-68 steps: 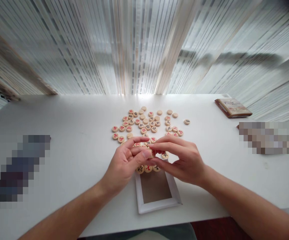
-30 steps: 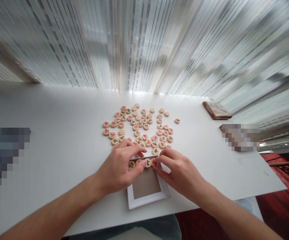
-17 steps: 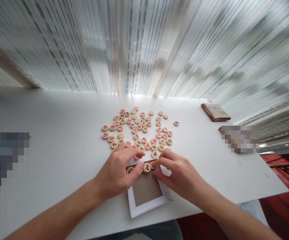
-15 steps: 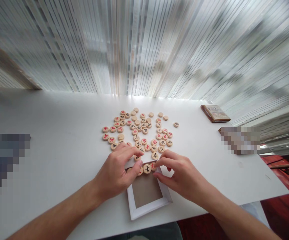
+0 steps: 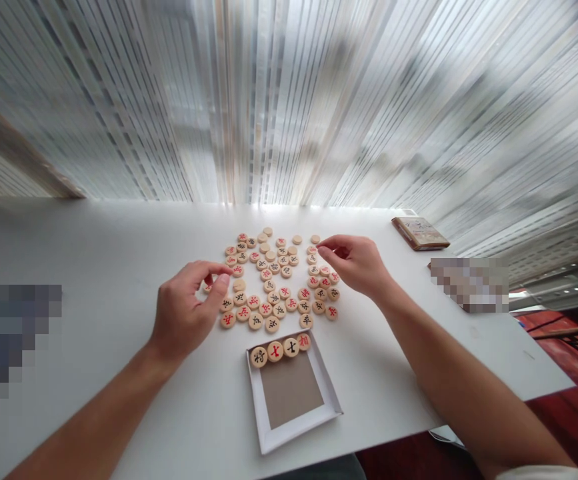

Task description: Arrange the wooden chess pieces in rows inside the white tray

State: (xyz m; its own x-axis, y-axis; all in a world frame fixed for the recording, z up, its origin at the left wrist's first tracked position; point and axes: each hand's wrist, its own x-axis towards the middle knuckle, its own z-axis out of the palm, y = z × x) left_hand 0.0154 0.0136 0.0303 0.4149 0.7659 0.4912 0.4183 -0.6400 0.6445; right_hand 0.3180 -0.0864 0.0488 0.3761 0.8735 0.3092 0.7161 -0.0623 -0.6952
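Note:
Round wooden xiangqi pieces (image 5: 279, 310) with red or black characters lie loosely grouped on the white table; a few show blank faces. At the group's left side, my left hand (image 5: 186, 310) has its thumb and index fingertip close together beside a red-marked piece (image 5: 237, 271); whatever is between them is hidden. My right hand (image 5: 361, 267) reaches to the far right of the group, thumb and index finger pinched at the edge of another red-marked piece (image 5: 312, 251). Nearest me sits a shallow white open box (image 5: 296, 430), with several pieces (image 5: 275, 351) in a row along its far end.
Two flat boxes lie at the table's right, one brown (image 5: 421, 233) and one blurred out (image 5: 469, 283). A pixelated patch (image 5: 13, 353) covers something at the left. Striped curtains (image 5: 249, 100) hang behind the table's far edge.
Both hands have left the box. My left hand moved left and away from me, my right hand farther forward among the far pieces. The row in the box is now uncovered.

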